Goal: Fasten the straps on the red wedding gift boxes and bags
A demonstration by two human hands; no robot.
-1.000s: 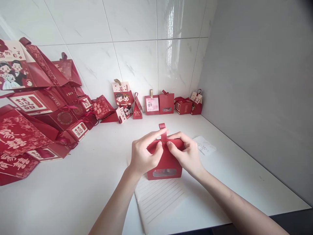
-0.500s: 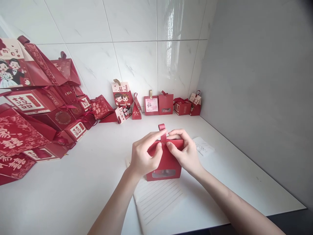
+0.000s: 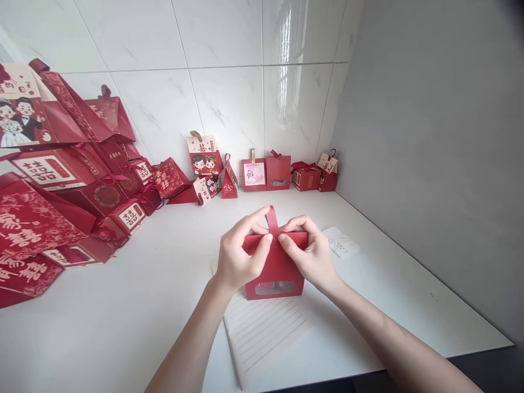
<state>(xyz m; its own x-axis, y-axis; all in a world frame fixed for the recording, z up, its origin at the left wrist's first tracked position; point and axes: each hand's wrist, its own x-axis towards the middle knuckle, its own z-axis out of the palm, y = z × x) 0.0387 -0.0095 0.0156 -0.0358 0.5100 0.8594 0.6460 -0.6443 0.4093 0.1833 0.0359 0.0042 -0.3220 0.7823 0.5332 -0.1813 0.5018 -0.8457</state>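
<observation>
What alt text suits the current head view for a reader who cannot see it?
A person's left hand and right hand hold the top edge of a red box with a clear window, beside its ribbon loop. A lined pad lies beneath on a white table; more red boxes are piled at left and stand along the tiled wall.

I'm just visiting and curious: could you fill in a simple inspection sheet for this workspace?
Surface: smooth white tabletop.
Things in hand: upright red cardboard-like box with long clear window and red strap loop, over a lined white paper pad.
Clutter: piled red printed gift boxes at left, more along the wall; crumpled white printed wrapper at right.
Hands: left hand and right hand pinch the box's top edge.
Cables: nothing seen.
Surroundings: white marbled tile wall, plain grey panel.
</observation>
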